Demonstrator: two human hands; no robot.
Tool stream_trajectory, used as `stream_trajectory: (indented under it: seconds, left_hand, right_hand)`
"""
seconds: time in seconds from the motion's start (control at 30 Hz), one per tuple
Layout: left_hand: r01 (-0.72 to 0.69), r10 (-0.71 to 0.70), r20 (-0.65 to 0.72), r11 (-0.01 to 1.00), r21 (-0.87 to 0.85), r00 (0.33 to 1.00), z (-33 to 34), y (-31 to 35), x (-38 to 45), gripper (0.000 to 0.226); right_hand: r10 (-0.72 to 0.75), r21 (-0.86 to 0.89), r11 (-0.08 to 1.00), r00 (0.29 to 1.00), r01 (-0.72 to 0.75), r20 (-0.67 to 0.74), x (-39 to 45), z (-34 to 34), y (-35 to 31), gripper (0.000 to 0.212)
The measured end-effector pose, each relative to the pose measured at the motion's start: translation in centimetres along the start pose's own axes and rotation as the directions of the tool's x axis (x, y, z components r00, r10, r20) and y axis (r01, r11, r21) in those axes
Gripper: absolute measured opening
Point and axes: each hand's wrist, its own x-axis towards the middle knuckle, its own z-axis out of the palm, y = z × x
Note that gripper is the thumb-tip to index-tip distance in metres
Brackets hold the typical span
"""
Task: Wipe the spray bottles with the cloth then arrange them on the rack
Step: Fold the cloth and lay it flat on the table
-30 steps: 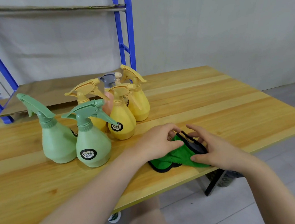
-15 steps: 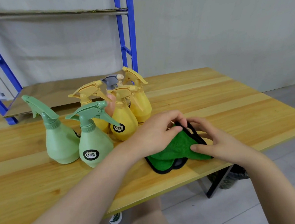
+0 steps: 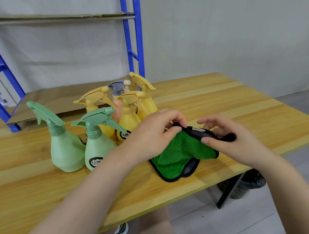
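Observation:
A green cloth [image 3: 183, 151] with black edging hangs partly lifted off the wooden table [image 3: 223, 103]. My left hand [image 3: 153, 133] pinches its upper left edge. My right hand [image 3: 228, 138] pinches the black hem on the right side. Left of the cloth stands a cluster of spray bottles: two green ones [image 3: 65, 149] [image 3: 97, 146] in front, three yellow ones [image 3: 129, 117] [image 3: 94, 101] [image 3: 146, 99] behind, and a pink bottle with a grey trigger [image 3: 119, 93] among them. The blue rack [image 3: 134, 40] stands behind the table.
A cardboard sheet [image 3: 59, 101] lies on the rack's lower level behind the bottles. Another shelf [image 3: 48, 18] runs across the top left. A black table leg [image 3: 229, 190] and a dark bag [image 3: 249, 181] show below the front right edge, over grey floor.
Both hands have lifted the cloth's upper part off the table and spread it slightly. The view has moved closer to the table; the bottles have not moved.

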Motion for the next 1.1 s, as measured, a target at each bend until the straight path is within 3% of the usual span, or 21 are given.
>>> stream_trajectory:
  seconds: [0.1, 0.23, 0.4, 0.57, 0.87, 1.1]
  left_hand:
    - [0.021, -0.021, -0.016, 1.000, -0.004, 1.000, 0.0, 0.0, 0.1, 0.017]
    - [0.031, -0.031, -0.014, 0.999, 0.008, 0.999, 0.0, 0.0, 0.0, 0.016]
    - [0.039, -0.039, -0.038, 0.999, 0.007, 0.999, -0.1, 0.0, 0.1, 0.016]
    - [0.029, -0.027, -0.042, 0.999, 0.036, 0.999, 0.0, -0.2, 0.2, 0.015]
    - [-0.027, 0.035, -0.052, 0.988, 0.149, 0.998, -0.2, -0.3, 0.1, 0.012]
    - [-0.046, 0.038, 0.034, 0.946, 0.321, 0.999, -0.5, 0.3, -0.1, 0.008]
  right_hand:
    - [-0.037, 0.053, 0.998, 0.999, 0.038, -0.029, -0.4, 0.3, -0.8, 0.041]
    - [-0.063, -0.175, 0.983, 0.998, 0.058, -0.024, -0.6, 0.2, -0.7, 0.030]
    - [-0.021, -0.327, 0.945, 0.999, 0.031, 0.033, -0.8, -0.2, -0.4, 0.026]
    - [-0.065, -0.502, 0.859, 0.993, 0.106, 0.099, -0.8, -0.4, -0.5, 0.017]
    - [-0.018, -0.448, 0.894, 1.000, 0.005, -0.025, -1.1, -0.6, -1.5, 0.013]
    - [-0.030, -0.528, 0.849, 0.999, 0.012, -0.025, -0.8, -0.4, -1.4, 0.013]
